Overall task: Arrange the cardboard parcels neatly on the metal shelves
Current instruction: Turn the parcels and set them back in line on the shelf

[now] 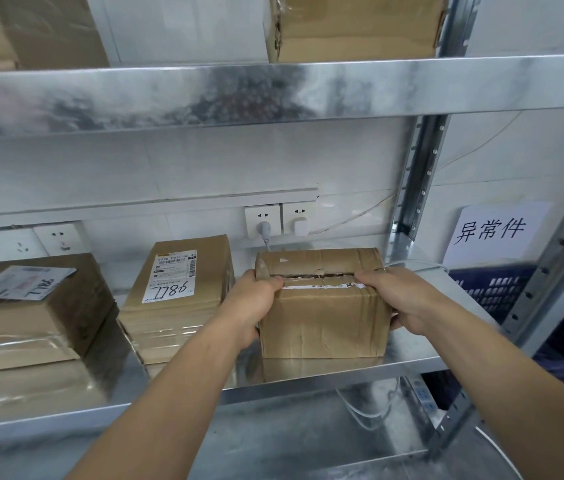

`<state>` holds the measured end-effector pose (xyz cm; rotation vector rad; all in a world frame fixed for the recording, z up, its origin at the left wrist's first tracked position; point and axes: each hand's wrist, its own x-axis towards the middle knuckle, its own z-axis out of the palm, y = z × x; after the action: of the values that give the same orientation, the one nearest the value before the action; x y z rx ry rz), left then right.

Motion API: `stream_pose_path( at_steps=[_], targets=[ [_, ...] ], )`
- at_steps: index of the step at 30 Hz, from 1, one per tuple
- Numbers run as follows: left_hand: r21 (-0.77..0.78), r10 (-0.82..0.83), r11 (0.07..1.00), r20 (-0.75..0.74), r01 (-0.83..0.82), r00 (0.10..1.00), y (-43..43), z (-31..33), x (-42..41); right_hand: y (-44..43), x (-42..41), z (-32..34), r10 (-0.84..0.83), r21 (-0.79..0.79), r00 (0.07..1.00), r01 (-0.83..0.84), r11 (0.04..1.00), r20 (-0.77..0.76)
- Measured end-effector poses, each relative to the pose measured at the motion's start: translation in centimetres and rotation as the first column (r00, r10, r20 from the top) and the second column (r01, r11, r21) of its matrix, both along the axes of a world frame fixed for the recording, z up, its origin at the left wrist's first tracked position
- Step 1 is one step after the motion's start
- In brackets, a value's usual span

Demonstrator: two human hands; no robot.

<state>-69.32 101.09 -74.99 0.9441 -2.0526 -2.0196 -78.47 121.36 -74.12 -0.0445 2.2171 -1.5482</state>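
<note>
While my left hand [256,303] and right hand [408,299] grip the cardboard parcel [323,306] resting on the middle metal shelf [342,374], pushing back may jam the plugged-in cable [266,239].

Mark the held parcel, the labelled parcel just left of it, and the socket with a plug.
held parcel [322,320], head view, front face
labelled parcel [173,277], head view, its white label
wall socket [262,213], head view, plate above the plug

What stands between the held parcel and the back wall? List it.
The grey plug in the wall socket and its cable, which drops behind the left rear corner of the parcel; a white cable lies by the right rear corner.
</note>
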Motion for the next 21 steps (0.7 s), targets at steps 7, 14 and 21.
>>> stream_pose_path(
  at_steps=[7,14,21],
  targets=[
    [-0.011,-0.019,1.000,0.022,0.019,1.000,-0.3,0.3,0.2,0.6,0.3,0.4,0.013,-0.027,1.000,-0.013,1.000,0.017],
    [-0.042,-0.007,0.999,-0.085,0.003,0.996,-0.6,1.2,0.3,1.2,-0.1,1.2,-0.061,-0.186,0.998,0.062,0.981,0.016],
    [0.100,0.114,0.990,-0.148,-0.100,0.982,-0.8,0.6,0.1,1.4,-0.4,1.2,-0.131,-0.345,0.988,0.150,0.927,0.076]
  ],
)
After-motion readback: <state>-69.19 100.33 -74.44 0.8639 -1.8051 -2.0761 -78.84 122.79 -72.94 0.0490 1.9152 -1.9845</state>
